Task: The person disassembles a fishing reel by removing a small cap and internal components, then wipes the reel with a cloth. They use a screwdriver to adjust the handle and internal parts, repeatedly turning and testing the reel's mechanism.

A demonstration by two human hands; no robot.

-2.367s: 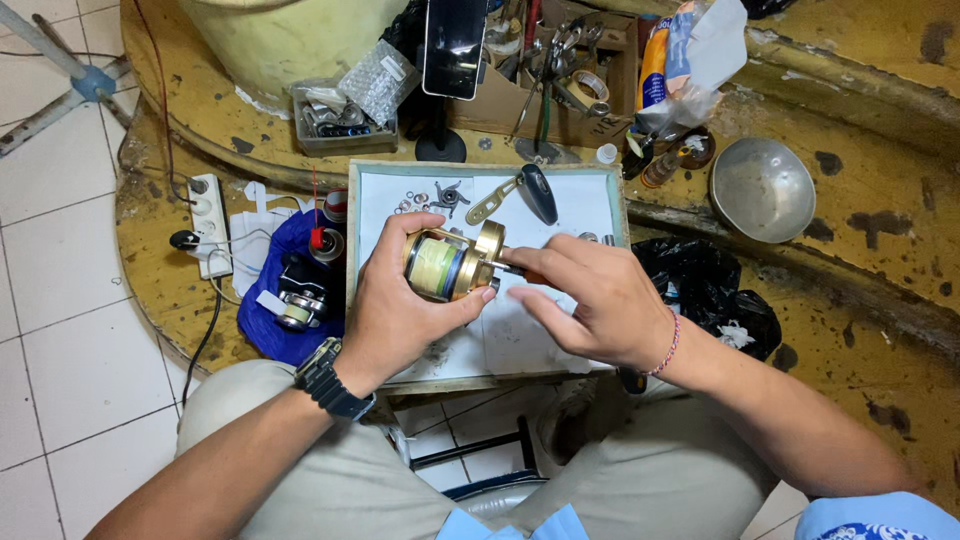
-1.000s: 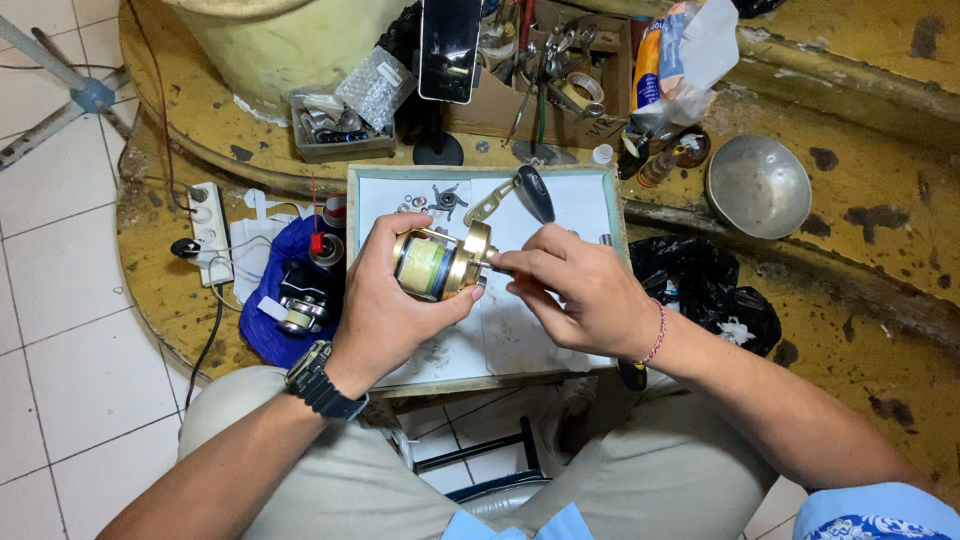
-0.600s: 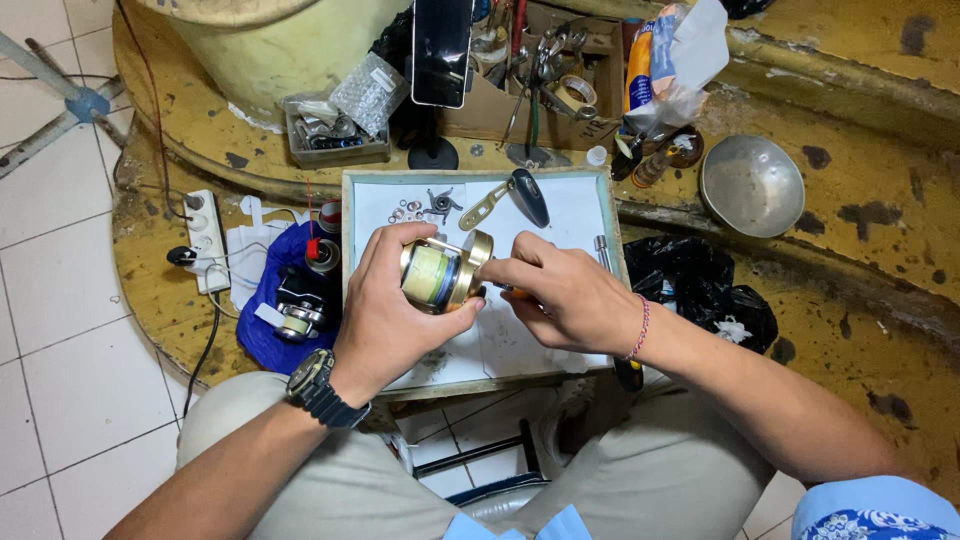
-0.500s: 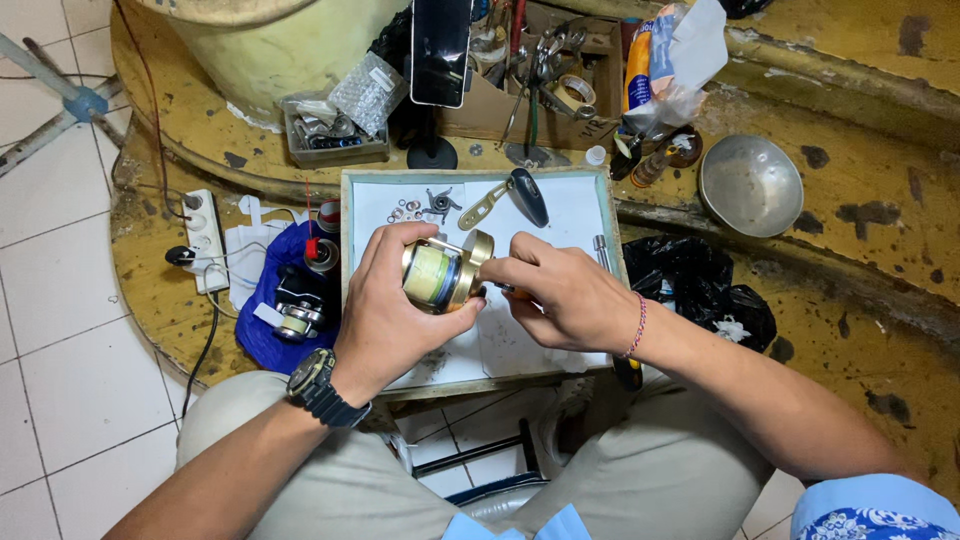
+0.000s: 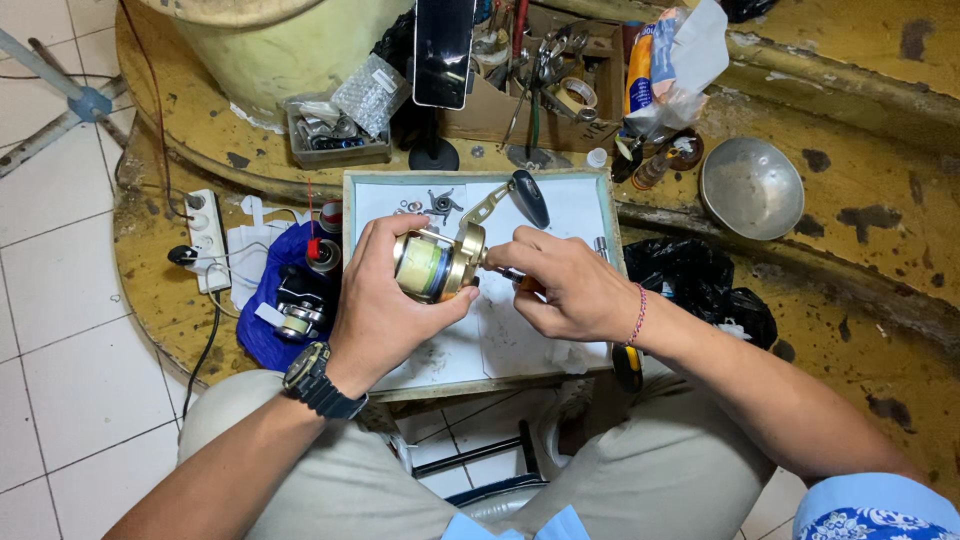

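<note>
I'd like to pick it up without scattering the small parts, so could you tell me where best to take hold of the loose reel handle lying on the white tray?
Probably the black knob of the reel handle, coming from the tray's far right: it is the bulkiest part, and the small metal parts lie left of the thin arm.

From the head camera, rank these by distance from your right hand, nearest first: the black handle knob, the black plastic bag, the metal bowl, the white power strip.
From the right hand:
1. Black handle knob, just above the hand on the tray.
2. Black plastic bag, to its right, only slightly farther.
3. Metal bowl, upper right.
4. White power strip, far left.
</note>
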